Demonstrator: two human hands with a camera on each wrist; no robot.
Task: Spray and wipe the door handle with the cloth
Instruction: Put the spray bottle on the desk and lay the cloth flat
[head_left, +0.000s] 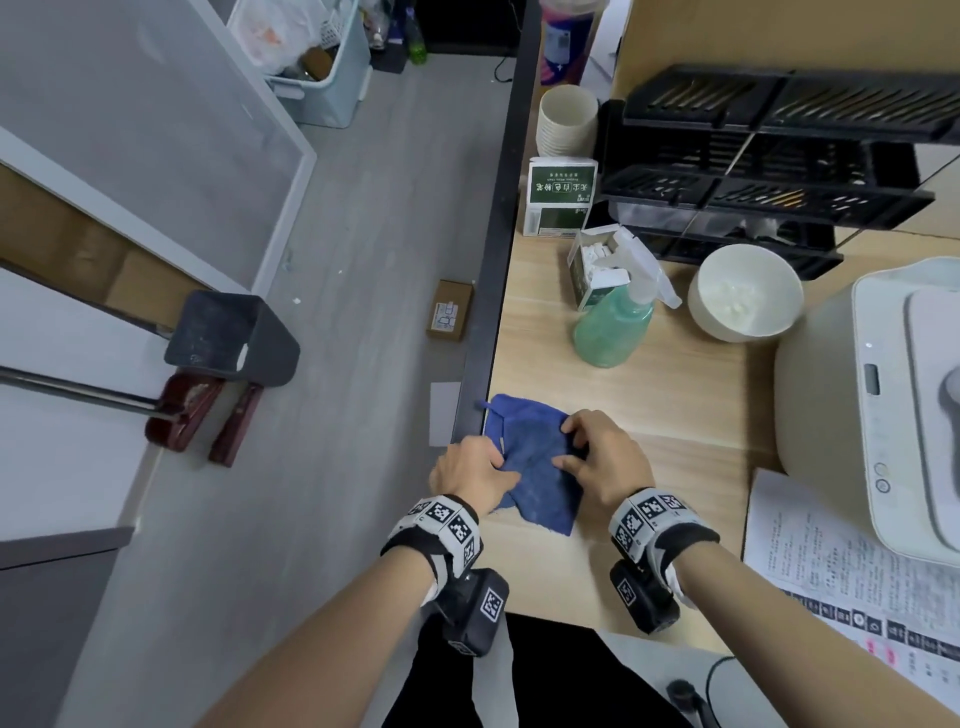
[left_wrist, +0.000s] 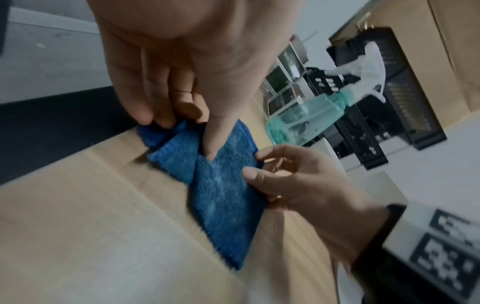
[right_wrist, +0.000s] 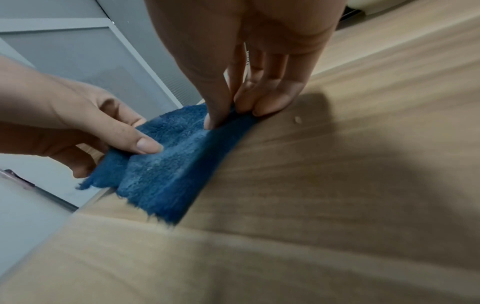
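Note:
A blue cloth (head_left: 537, 462) lies partly folded on the wooden table (head_left: 675, 395), close to its left edge. My left hand (head_left: 498, 460) pinches the cloth's left side, thumb on top (left_wrist: 211, 148). My right hand (head_left: 569, 447) pinches the right side with thumb and fingers (right_wrist: 228, 115). Both wrist views show the cloth (left_wrist: 228, 195) (right_wrist: 168, 174) held between the two hands. A green spray bottle (head_left: 613, 322) (left_wrist: 298, 121) with a white trigger stands upright behind the cloth, untouched. A dark handle fitting (head_left: 228, 338) with a metal bar sticks out from the white door at the left.
Behind the bottle are green-and-white boxes (head_left: 561, 197), stacked cups (head_left: 566, 119), a white bowl (head_left: 748, 296) and a black rack (head_left: 779, 156). A white appliance (head_left: 909, 405) and printed papers (head_left: 841, 582) fill the right. A small cardboard box (head_left: 449, 317) lies on the grey floor.

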